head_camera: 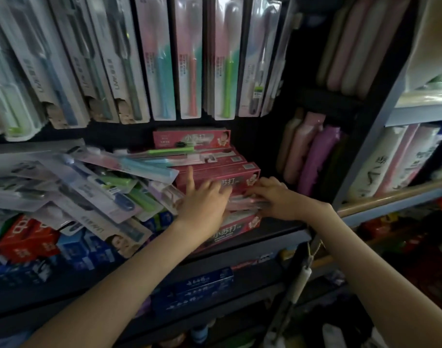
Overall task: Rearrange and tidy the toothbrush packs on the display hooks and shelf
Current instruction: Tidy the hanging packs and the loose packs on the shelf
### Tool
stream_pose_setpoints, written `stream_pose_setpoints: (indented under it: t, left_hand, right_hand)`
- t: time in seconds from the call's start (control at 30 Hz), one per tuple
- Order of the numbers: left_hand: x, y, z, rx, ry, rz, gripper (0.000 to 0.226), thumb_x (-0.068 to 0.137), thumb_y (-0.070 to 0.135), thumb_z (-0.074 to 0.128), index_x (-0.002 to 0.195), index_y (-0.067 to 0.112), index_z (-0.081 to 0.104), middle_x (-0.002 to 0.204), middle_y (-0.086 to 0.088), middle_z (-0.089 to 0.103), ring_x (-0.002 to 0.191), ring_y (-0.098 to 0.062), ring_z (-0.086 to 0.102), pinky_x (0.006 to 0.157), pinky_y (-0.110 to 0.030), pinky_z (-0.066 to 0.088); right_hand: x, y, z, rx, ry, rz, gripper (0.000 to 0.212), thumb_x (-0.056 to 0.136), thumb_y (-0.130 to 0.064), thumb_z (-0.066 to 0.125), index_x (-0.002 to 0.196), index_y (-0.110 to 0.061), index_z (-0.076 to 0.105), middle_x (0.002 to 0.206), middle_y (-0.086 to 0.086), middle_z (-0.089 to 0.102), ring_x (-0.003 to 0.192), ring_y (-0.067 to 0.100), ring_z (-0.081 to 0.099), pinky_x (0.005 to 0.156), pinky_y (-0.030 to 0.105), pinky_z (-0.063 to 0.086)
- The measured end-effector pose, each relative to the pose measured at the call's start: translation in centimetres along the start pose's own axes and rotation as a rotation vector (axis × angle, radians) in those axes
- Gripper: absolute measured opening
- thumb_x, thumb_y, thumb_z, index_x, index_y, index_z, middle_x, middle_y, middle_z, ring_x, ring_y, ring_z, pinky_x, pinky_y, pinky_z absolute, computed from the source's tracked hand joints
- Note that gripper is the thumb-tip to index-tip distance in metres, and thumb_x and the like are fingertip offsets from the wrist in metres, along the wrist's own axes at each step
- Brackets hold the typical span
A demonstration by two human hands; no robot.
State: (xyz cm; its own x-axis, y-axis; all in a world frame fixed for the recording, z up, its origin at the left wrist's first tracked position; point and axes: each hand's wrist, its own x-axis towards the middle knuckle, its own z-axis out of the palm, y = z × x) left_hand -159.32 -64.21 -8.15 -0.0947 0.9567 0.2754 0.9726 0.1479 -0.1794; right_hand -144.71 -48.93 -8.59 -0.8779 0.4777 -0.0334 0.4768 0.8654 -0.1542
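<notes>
Toothbrush packs (162,59) hang in a row from hooks across the top. A loose heap of toothbrush packs (96,187) lies on the shelf at the left. At the middle stands a stack of red toothpaste boxes (214,172). A flat pink toothbrush pack (242,200) lies on the stack between my hands. My left hand (204,199) rests on its left end, forefinger pointing up. My right hand (275,197) grips its right end with curled fingers. How the left fingers lie on the pack is partly hidden.
Blue and red toothpaste boxes (71,249) sit under the heap. Pink and purple tubes (312,156) stand at the right in a dark compartment. White bottles (390,162) fill a grey shelf farther right. Blue boxes (202,290) lie on the lower shelf.
</notes>
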Motion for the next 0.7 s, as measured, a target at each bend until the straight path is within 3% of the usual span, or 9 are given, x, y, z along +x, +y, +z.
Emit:
stream_pose_setpoints:
  t: [0.13, 0.23, 0.3, 0.37, 0.43, 0.5, 0.6, 0.7]
  left_hand:
    - [2.4, -0.4, -1.4, -0.006, -0.167, 0.070, 0.066, 0.090, 0.050, 0.052, 0.146, 0.021, 0.030, 0.136, -0.001, 0.048, 0.133, -0.020, 0.036, 0.106, -0.064, -0.014]
    - [3.3, -0.5, -2.2, -0.036, -0.200, 0.130, 0.055, 0.087, 0.051, 0.053, 0.131, 0.019, 0.048, 0.119, -0.001, 0.060, 0.117, -0.021, 0.052, 0.115, -0.052, 0.009]
    - [3.3, -0.3, -2.7, -0.020, -0.125, 0.176, 0.045, 0.086, 0.048, 0.055, 0.118, 0.016, 0.055, 0.112, -0.002, 0.061, 0.108, -0.023, 0.056, 0.101, -0.037, 0.034]
    - [3.1, -0.1, -3.5, 0.013, -0.036, 0.199, 0.044, 0.086, 0.046, 0.054, 0.116, 0.015, 0.054, 0.112, -0.003, 0.058, 0.107, -0.022, 0.054, 0.085, -0.033, 0.041]
    - [3.2, -0.3, -4.7, 0.067, 0.066, 0.226, 0.045, 0.087, 0.044, 0.051, 0.120, 0.014, 0.053, 0.117, -0.002, 0.056, 0.110, -0.021, 0.052, 0.084, -0.032, 0.042]
    - [3.5, -1.2, -6.2, 0.100, 0.189, 0.255, 0.046, 0.085, 0.042, 0.054, 0.120, 0.013, 0.056, 0.116, -0.002, 0.058, 0.110, -0.021, 0.053, 0.092, -0.032, 0.040]
    - [4.4, -3.3, -8.2, 0.147, 0.471, 0.301, 0.053, 0.068, 0.039, 0.074, 0.112, 0.011, 0.066, 0.105, -0.005, 0.067, 0.103, -0.024, 0.061, 0.107, -0.047, 0.032]
    - [5.0, -5.3, -10.3, 0.145, 0.623, 0.145, 0.081, 0.070, 0.042, 0.078, 0.138, 0.014, 0.045, 0.133, -0.010, 0.053, 0.127, -0.027, 0.045, 0.110, -0.054, 0.017]
  right_hand:
    - [-1.4, -0.2, -0.2, -0.104, 0.132, -0.013, 0.065, 0.084, -0.035, 0.066, 0.142, -0.031, 0.035, 0.123, -0.001, 0.033, 0.113, 0.016, 0.026, 0.100, 0.032, 0.023]
    - [-2.5, -0.2, -0.3, -0.127, 0.297, -0.049, 0.065, 0.083, -0.035, 0.068, 0.140, -0.023, 0.040, 0.119, 0.005, 0.039, 0.108, 0.021, 0.032, 0.084, 0.027, 0.021]
    - [-3.0, -0.2, -0.4, -0.121, 0.372, -0.068, 0.065, 0.079, -0.031, 0.072, 0.137, -0.018, 0.045, 0.117, 0.009, 0.043, 0.106, 0.025, 0.035, 0.082, 0.029, 0.022]
    - [-3.5, -0.2, -0.7, -0.165, 0.456, -0.103, 0.065, 0.073, -0.031, 0.077, 0.130, -0.014, 0.051, 0.116, 0.011, 0.047, 0.104, 0.027, 0.038, 0.083, 0.037, 0.032]
    - [-3.4, -0.7, -1.6, -0.176, 0.528, -0.135, 0.062, 0.072, -0.031, 0.076, 0.127, -0.013, 0.053, 0.118, 0.010, 0.050, 0.106, 0.025, 0.040, 0.085, 0.042, 0.039]
    - [-2.9, -1.6, -3.0, -0.139, 0.579, -0.165, 0.058, 0.076, -0.025, 0.072, 0.128, -0.010, 0.052, 0.119, 0.008, 0.053, 0.108, 0.026, 0.047, 0.089, 0.041, 0.045]
    - [-1.7, -2.9, -5.7, -0.085, 0.693, -0.183, 0.053, 0.077, -0.027, 0.066, 0.125, -0.007, 0.053, 0.112, 0.008, 0.055, 0.102, 0.028, 0.052, 0.084, 0.043, 0.049]
    - [-0.4, -3.8, -8.9, 0.067, 0.796, -0.115, 0.055, 0.078, -0.026, 0.071, 0.125, -0.006, 0.050, 0.112, 0.007, 0.051, 0.104, 0.026, 0.049, 0.087, 0.033, 0.044]
